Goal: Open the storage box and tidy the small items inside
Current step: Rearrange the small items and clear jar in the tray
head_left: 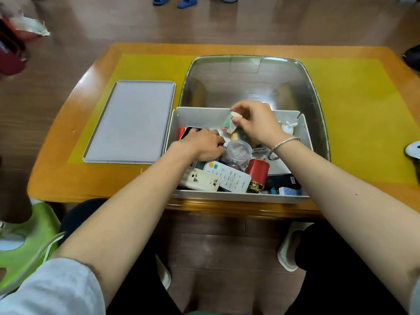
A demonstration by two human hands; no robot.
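A white storage box [238, 196] stands open at the table's near edge, full of small items. Its flat grey lid [131, 121] lies to the left. My right hand [256, 121] pinches a small green and white packet [229, 123] above the box's far side. My left hand [202, 143] reaches into the left part of the box, fingers curled down beside a clear round jar [237, 152]; what they hold is hidden. Inside lie a white remote [229, 178], a cream power strip [200, 179], a red tin [258, 172] and a black case [281, 180].
A clear plastic bin [250, 76] stands just behind the box on the yellow mat [352, 110]. A green stool [27, 242] is at my lower left. Blue slippers [175, 1] lie on the floor beyond the table.
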